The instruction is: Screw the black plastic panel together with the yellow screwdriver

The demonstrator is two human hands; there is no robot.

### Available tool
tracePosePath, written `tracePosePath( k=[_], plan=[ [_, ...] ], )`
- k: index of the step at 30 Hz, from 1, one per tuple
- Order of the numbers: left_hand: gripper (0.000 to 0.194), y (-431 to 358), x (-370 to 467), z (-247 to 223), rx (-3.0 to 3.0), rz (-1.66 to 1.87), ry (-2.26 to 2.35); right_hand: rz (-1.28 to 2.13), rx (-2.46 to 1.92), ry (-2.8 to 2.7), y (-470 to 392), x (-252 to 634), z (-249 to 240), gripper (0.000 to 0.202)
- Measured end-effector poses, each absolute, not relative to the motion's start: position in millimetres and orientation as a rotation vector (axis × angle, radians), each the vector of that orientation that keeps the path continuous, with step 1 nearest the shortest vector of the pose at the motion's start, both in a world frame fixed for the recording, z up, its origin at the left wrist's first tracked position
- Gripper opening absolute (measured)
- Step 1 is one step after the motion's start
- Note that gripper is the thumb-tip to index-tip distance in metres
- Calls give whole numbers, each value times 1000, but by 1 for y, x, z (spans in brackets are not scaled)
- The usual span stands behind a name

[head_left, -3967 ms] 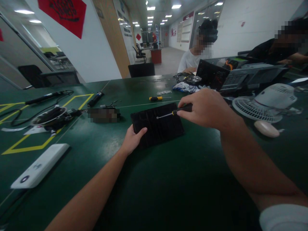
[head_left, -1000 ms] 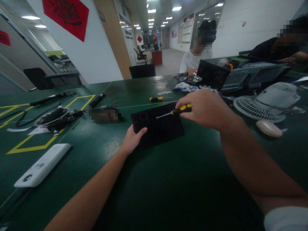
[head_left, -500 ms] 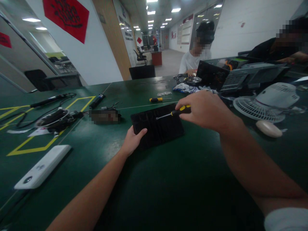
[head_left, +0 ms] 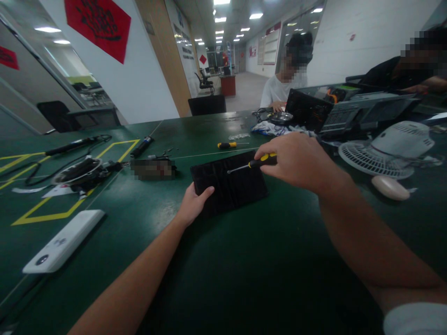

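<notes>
My left hand is closed on the lower left corner of a flat black rectangular panel, its thumb on the top face. Raised ridges run across the panel, but its exact kind is too dark to make out. My right hand grips the black and yellow handle of a screwdriver. The metal shaft points left over the panel, and its tip is near the middle ridges; whether it touches them I cannot tell. Beyond the panel's far edge lies a second yellow and black screwdriver.
To the left are a blurred-out block, a black cable bundle and a white power strip. At right lie a white fan, a pale computer mouse and an opened computer case. A person sits across the table.
The whole view has shifted very slightly. Both hands, the panel and the screwdriver keep nearly the same positions.
</notes>
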State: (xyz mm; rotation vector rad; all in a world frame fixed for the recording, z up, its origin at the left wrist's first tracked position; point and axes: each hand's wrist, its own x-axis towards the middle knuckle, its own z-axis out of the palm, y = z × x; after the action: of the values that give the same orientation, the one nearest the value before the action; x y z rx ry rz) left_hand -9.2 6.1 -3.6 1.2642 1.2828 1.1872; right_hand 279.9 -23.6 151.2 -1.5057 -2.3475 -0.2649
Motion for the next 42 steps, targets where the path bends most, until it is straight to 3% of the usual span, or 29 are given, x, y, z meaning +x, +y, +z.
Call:
tracePosePath(
  k=[17, 21, 28, 42],
  plan=[
    [53, 8, -11, -8, 1275, 1220, 1305, -220, -1711, -2314, -29, 274, 155, 29],
    [53, 8, -11, -9, 1270, 1221, 1294, -227, -1763, -2408, -26, 275, 151, 37],
    [55, 6, -9, -6, 1283, 1211, 1288, -67, -1569, -2322, -27, 289, 159, 29],
    [59, 8, -10, -8, 1268, 1206, 1292, -134, -1448, -2313, -16, 286, 150, 24]
  ],
)
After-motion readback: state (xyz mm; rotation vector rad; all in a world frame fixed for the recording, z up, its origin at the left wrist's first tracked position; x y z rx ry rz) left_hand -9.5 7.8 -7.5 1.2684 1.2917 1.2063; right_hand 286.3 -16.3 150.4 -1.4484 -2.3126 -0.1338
